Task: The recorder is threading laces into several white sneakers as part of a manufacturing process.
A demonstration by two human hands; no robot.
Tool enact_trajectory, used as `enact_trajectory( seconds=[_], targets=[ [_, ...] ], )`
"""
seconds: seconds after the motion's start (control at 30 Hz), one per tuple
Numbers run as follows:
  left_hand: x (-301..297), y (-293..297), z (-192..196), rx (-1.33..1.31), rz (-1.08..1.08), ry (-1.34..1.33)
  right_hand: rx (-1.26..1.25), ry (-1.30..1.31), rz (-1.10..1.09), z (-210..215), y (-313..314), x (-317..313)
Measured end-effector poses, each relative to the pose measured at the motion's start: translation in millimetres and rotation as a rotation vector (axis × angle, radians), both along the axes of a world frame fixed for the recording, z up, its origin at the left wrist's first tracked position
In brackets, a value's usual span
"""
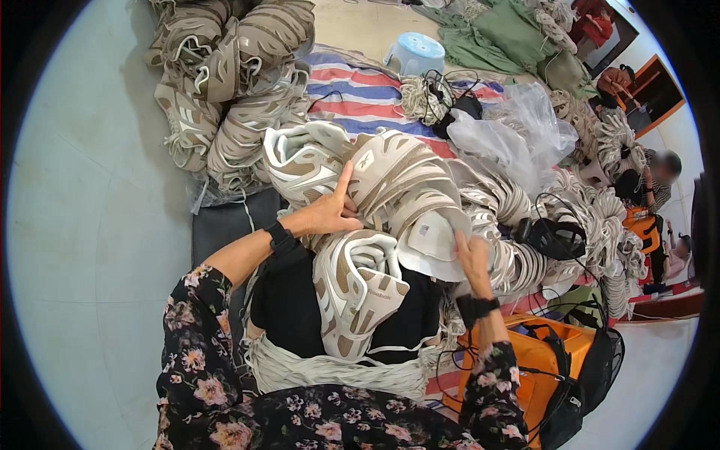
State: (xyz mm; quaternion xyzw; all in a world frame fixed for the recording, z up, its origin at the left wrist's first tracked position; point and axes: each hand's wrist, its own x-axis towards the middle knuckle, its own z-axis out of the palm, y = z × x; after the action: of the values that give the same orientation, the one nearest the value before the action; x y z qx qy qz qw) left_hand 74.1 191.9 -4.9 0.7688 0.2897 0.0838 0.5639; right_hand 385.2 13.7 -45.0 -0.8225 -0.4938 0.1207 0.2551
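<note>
So there's this curved stack of beige shoe uppers (409, 184) lying in front of the person, and both hands are on it. Left hand (326, 214) is at the stack's near-left end, pretty open: index finger stretched along the first upper, thumb spread well away from it, not closed around anything. Right hand (474, 259) is at the opposite end, fingers against the edge by a flat white piece (433, 251). They look half bent, but I can't tell if they're actually pinching anything.

One loose upper (356, 292) sits on the lap, just below the stack, with a bunch of pale laces (330, 371) below that. Another upper (304, 161) is right beside the stack on its left, and a big heap of browner uppers (232, 90) is beyond it, up and left. Behind the stack there's a striped sheet (360, 94) with a blue stool (416, 52) past it. Clear plastic (510, 135) is off to its upper right, and something orange (570, 337) to its lower right.
</note>
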Motion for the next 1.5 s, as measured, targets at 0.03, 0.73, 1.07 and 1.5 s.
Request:
enact_trajectory(
  seconds=[0.03,0.73,1.07,1.5],
  targets=[
    [-6,2,6,-0.024,0.013,0.024,0.020,0.050,0.086,24,-1,-8],
    [-6,65,3,0.001,0.353,-0.311,0.205,0.478,0.183,21,22,-67],
    [0,62,5,-0.250,0.184,-0.195,0.042,0.845,-0.023,-2,25,-19],
    [7,-30,-8,-0.244,-0.113,0.180,-0.122,0.192,0.519,58,8,-90]
  ],
)
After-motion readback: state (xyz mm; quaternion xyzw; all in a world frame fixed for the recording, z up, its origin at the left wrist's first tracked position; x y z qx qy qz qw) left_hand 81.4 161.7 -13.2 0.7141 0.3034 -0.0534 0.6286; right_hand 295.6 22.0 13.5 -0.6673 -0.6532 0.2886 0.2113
